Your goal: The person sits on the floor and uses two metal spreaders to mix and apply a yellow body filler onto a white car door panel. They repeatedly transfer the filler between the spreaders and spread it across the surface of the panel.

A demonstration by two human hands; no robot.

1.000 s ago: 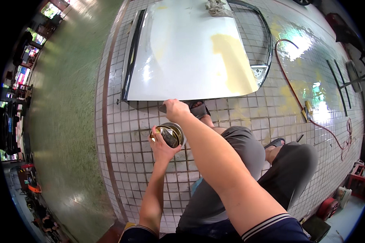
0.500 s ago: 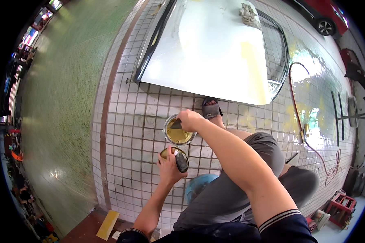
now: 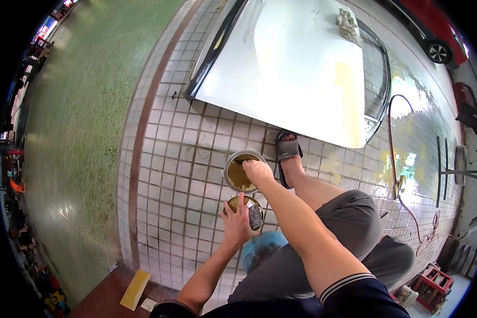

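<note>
Hands (image 3: 238, 227) (image 3: 258, 172) full, lid (image 3: 232, 203) left, spreader (image 3: 242, 159) right, over white tiles (image 3: 167, 177) beside green floor (image 3: 79, 143)

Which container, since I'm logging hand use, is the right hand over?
The round metal can of yellowish paste: the right hand is over it. The blue bowl, lower in the picture, has neither hand over it.

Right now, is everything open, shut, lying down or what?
Can: open, yellowish paste inside.
Lid: off.
Left hand: holding the lid.
Right hand: closed on a mostly hidden dark tool.
Car door: lying white side up.
Cloth: crumpled on the door.
Hose: loosely curved.
Sandal: worn.
</note>
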